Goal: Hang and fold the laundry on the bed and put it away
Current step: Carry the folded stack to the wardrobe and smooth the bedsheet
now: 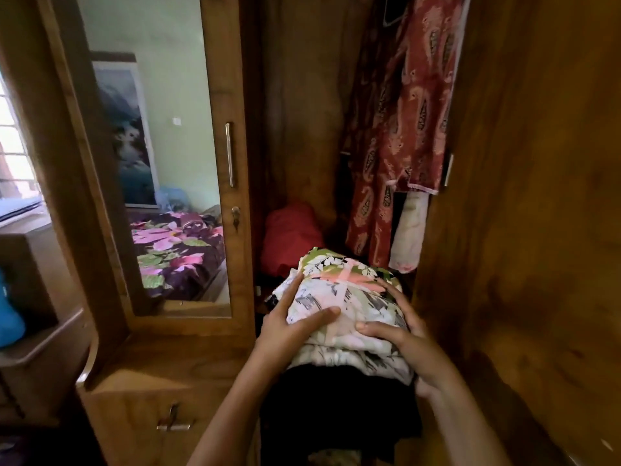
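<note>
Folded floral stack (346,297) sits at the open wardrobe (302,112) mouth, gripped between both hands. Left hand (289,327) wraps its left side, right hand (403,334) its right, thumbs on top.

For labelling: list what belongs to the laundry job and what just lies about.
Job: folded clothes, held by left hand and right hand; dark garment below; hanging red dress; wardrobe.
Lying about: mirror; drawer handle; blue thing.
</note>
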A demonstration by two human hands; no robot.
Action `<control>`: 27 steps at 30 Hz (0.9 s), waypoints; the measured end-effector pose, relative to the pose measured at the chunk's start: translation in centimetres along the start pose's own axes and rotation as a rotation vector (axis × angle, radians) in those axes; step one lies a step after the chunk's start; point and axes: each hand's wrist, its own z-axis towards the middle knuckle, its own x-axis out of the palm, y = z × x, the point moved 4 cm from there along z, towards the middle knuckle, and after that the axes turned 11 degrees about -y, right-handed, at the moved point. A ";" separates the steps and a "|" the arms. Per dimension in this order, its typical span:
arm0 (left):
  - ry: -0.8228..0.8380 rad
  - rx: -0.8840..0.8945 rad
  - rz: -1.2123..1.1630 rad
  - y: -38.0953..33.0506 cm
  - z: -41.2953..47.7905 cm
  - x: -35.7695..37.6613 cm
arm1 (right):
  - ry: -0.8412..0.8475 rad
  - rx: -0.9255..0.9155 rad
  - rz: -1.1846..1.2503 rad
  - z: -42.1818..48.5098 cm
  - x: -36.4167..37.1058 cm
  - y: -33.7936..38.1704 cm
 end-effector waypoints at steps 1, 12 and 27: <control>-0.001 0.028 0.013 -0.6 2.9 0.4 | 0.011 -0.023 0.004 2.9 0.6 0.6; -0.237 0.245 0.006 -7.7 29.9 1.6 | 0.194 -0.211 0.068 31.9 10.3 7.3; -0.703 0.698 1.008 2.7 32.6 3.0 | -0.036 -0.265 -0.415 39.6 13.1 -2.9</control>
